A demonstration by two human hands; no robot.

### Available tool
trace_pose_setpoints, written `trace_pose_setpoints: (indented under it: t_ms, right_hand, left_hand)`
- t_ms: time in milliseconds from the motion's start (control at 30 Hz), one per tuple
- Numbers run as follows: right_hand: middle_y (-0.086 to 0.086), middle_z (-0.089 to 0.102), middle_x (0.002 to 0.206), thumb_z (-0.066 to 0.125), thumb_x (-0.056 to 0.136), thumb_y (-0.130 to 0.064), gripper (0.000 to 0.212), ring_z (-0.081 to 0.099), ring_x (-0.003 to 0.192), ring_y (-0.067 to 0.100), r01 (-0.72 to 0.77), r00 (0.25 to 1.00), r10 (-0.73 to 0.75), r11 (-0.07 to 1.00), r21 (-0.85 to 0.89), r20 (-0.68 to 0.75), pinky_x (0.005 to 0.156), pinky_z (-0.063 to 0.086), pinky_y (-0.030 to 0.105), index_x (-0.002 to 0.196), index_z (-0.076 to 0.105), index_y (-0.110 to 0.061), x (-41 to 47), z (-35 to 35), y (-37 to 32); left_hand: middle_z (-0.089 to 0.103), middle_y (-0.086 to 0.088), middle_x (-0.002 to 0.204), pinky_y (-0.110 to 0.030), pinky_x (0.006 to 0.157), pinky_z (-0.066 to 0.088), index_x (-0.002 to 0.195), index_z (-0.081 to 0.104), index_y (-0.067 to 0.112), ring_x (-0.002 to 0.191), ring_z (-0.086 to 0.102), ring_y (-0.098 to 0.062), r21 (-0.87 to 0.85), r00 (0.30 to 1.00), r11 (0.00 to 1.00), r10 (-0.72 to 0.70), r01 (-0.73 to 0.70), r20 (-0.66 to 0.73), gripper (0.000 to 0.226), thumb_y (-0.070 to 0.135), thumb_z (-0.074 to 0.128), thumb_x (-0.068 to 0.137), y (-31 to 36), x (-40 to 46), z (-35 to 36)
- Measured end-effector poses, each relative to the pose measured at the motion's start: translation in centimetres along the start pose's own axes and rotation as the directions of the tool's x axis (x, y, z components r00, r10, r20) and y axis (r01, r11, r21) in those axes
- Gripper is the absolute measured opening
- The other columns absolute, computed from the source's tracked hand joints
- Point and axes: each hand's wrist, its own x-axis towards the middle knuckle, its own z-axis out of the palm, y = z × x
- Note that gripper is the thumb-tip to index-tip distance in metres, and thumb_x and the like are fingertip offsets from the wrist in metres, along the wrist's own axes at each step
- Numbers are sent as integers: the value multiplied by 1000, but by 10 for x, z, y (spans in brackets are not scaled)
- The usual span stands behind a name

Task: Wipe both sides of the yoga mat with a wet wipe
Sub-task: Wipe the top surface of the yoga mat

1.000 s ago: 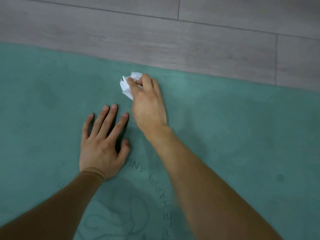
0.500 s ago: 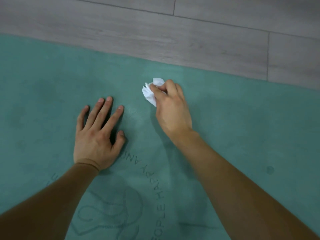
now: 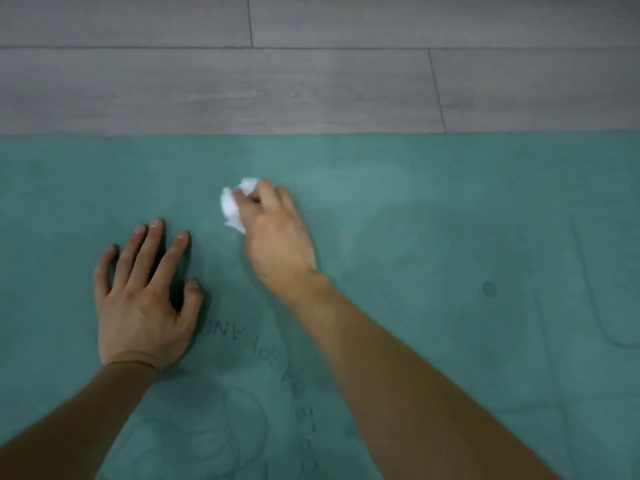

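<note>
In the head view, a teal, soft-surfaced yoga mat [image 3: 450, 237] lies flat on a grey wood-plank floor [image 3: 311, 81], its far edge running straight across the frame. Half a second ago that edge slanted down to the right; now it sits level, and more of the mat's right side shows, including a faint curved line printed there and a small dark spot [image 3: 488, 289].

The right hand [image 3: 277, 237] presses a crumpled white wet wipe [image 3: 231, 209] against the mat, fingers curled round it with the thumb pinching the wad from the left. The wipe sticks out to the left of the fingers [image 3: 273, 192]. Compared with the earlier frames, the hand and wipe sit farther from the mat's far edge, and a paler streak of mat stretches to the right of the hand.

The left hand [image 3: 142, 299] lies palm down on the mat, fingers straight and slightly spread, holding nothing; it rests in the same spot beside the printed lettering [image 3: 263, 344] as before. The lettering curves between the two forearms, above a faint circular outline design [image 3: 221, 431] near the bottom edge of the frame.
</note>
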Motion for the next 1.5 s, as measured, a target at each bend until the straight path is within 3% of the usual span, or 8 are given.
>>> trace_pose_setpoints:
  t_ms: [100,200,333,567,867,1100,1333,1500]
  right_hand:
    - [6,67,118,44,87,-10,50,58,100,32,343,938,-339,938,-45,79,85,46,40,127,73,-16,-1,-16,25]
    - [16,66,106,60,88,-2,38,59,91,39,-94,982,52,968,-232,-180,82,54,46,121,76,-12,-4,-56,131]
    - [22,59,107,51,97,-9,29,58,97,44,-697,648,637,717,12,-417,84,51,48,110,75,-2,14,-75,164]
    - [7,63,131,58,92,-7,47,56,112,33,113,983,-117,993,36,143,99,50,43,137,67,-18,5,6,-21]
    - [21,71,116,49,94,-16,35,66,102,46,-574,805,532,810,-120,-263,89,54,47,119,74,-10,-77,-128,194]
    - [3,64,126,68,81,0,54,57,105,27,116,970,-122,992,40,209,93,48,34,131,69,-19,-162,-104,110]
    - [17,63,106,56,104,-15,25,66,101,36,-629,726,627,771,97,-283,102,49,34,114,75,-3,-83,-122,203]
    - [9,70,112,53,97,-13,31,63,103,27,357,920,-372,926,127,126,97,51,42,121,73,-11,-84,-80,117]
  left_hand:
    - [30,-7,172,-60,127,19,158,47,21,161,25,-27,1,1000,1000,11,-11,1,65,46,43,99,0,1,-1]
    - [29,-7,173,-59,127,18,158,48,21,161,23,-26,-18,1000,1000,10,-10,-11,65,47,44,99,2,1,-2]
    - [31,-8,172,-60,127,18,157,49,21,160,25,-27,-10,999,1000,14,-14,-34,65,46,45,98,3,2,0]
    - [31,-5,172,-59,126,21,157,49,23,160,26,-25,20,1000,1000,-11,11,-1,66,54,42,100,9,4,-9]
    - [5,-25,172,-58,126,25,166,2,28,160,12,-41,193,820,974,-207,121,533,166,117,42,33,81,43,-56]
    - [-23,-27,168,-73,118,27,155,-35,44,155,-9,-59,264,732,964,-156,-35,663,181,88,87,29,144,41,-34]
    - [-22,-25,169,-71,118,29,155,-34,48,156,-9,-56,235,753,971,-120,-47,647,182,90,84,23,137,40,-31]
    - [-20,-26,170,-68,119,29,154,-38,45,156,-8,-55,251,758,967,-126,-51,640,183,92,82,24,136,38,-32]
